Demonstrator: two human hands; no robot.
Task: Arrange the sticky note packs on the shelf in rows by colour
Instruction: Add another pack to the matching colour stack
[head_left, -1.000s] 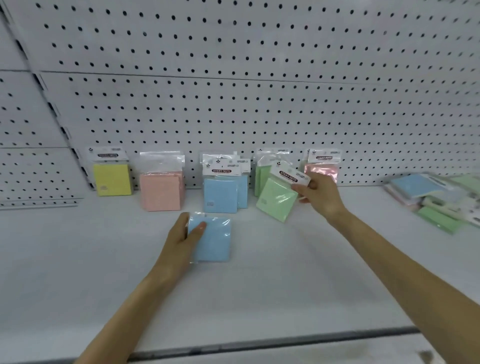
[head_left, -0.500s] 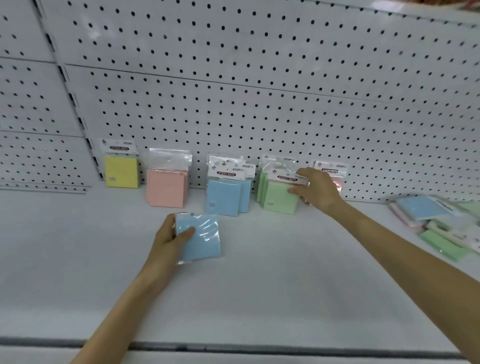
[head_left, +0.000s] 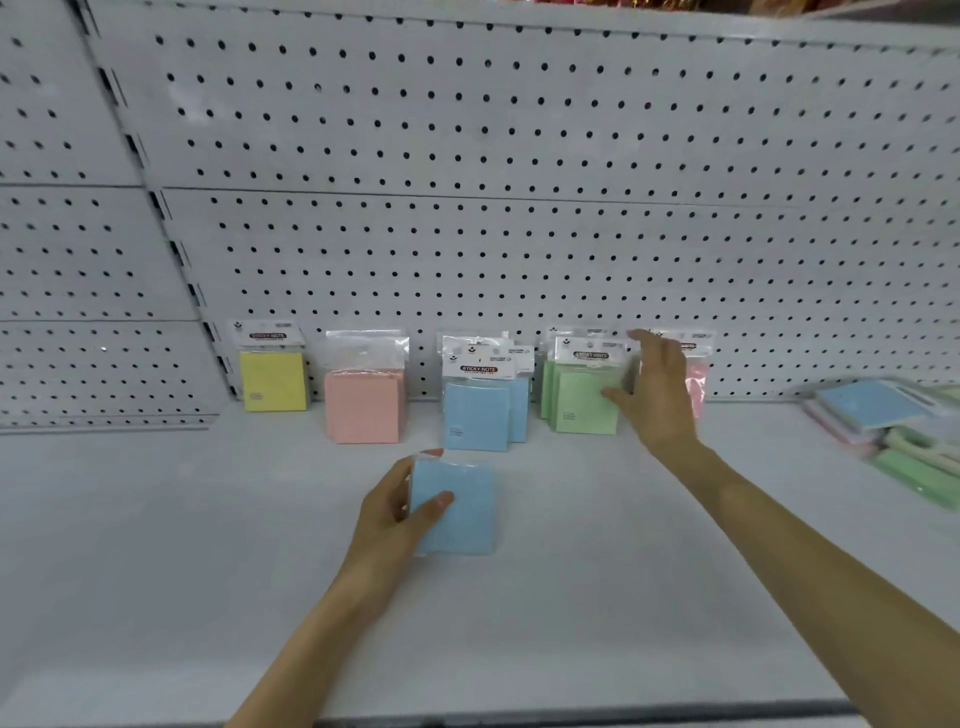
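Note:
Sticky note packs stand against the pegboard: one yellow pack (head_left: 274, 381), salmon packs (head_left: 364, 404), blue packs (head_left: 478, 413), green packs (head_left: 584, 400) and a pink pack (head_left: 696, 387) partly hidden behind my right hand. My left hand (head_left: 397, 512) grips a loose blue pack (head_left: 460, 506) by its left edge, thumb on top, just in front of the blue row. My right hand (head_left: 657, 395) is spread with straight fingers beside the front green pack, its thumb near that pack's right edge, holding nothing.
The white shelf (head_left: 208, 545) runs to a dark front edge at the bottom. A loose heap of blue, pink and green packs (head_left: 893, 431) lies at the far right. A pegboard wall (head_left: 519, 208) backs the shelf.
My right hand set the green pack upright in front of the green row and let it go, fingers now spread. My left hand still holds the blue pack.

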